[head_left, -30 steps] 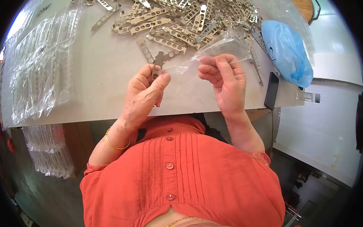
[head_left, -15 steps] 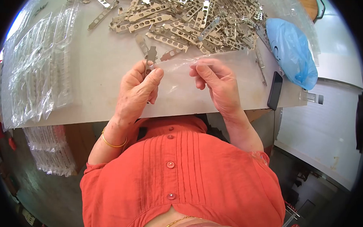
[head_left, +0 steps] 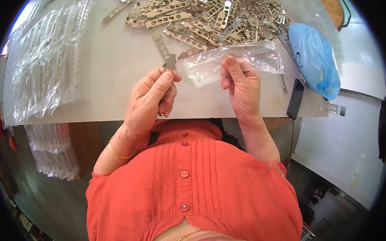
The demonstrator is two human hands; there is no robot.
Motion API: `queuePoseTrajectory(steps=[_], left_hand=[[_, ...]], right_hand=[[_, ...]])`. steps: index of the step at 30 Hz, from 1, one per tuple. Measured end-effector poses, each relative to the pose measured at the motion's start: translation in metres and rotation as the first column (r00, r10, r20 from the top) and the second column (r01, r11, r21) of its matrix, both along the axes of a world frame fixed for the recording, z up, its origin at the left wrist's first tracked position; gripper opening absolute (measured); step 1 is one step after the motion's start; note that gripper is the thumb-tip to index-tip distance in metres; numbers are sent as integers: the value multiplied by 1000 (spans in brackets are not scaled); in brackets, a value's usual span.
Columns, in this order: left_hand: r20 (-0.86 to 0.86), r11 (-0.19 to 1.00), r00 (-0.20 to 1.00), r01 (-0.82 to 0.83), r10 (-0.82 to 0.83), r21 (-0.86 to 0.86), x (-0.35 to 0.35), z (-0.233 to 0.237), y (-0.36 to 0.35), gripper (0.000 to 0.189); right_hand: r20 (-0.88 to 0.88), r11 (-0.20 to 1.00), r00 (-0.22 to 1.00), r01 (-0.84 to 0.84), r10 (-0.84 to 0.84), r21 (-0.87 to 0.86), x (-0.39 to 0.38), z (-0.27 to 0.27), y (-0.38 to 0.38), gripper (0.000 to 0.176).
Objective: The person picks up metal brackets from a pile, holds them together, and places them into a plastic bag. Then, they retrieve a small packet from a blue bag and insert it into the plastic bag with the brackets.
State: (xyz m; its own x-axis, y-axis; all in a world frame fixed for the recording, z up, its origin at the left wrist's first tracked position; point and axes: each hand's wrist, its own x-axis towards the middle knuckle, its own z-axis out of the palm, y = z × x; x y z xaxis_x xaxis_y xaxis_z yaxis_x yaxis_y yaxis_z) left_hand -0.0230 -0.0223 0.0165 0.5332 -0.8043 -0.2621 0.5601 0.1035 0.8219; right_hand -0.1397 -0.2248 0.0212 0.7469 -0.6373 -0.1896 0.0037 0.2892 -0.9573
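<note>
A metal bracket stands up out of my left hand, its lower part hidden by the closed fingers. Just beyond it another bracket with round holes lies on the table. To the right, my right hand is closed, thumb against the fingers, at the near edge of a clear plastic bag. The bag stretches out flat and crumpled toward the right, below the large pile of metal brackets.
Clear sleeves of packed brackets cover the table's left side, with more packs below it. A blue plastic bag and a black phone are at the right. The table's front edge is near my body.
The clear bag now lies spread to the right, no longer stretched between my hands. My right hand has shifted slightly right. The view has moved a little, shifting the table's contents.
</note>
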Motion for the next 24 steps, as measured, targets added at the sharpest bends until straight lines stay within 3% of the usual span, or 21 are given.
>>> queuePoseTrajectory(steps=[6, 15, 23, 24], left_hand=[[-167, 992, 980, 121, -112, 47, -5, 14, 7, 28], [-152, 971, 972, 197, -176, 133, -4, 21, 7, 31], [-105, 965, 969, 235, -224, 114, -3, 19, 6, 39], [-84, 962, 971, 232, -222, 142, -4, 21, 5, 41]], right_hand=[[19, 997, 998, 65, -64, -50, 1, 6, -1, 23], [38, 983, 999, 7, 0, -181, 2, 10, -2, 19], [-104, 942, 958, -283, 268, -180, 2, 13, 4, 23], [-112, 907, 940, -340, 322, -250, 2, 6, 1, 24]])
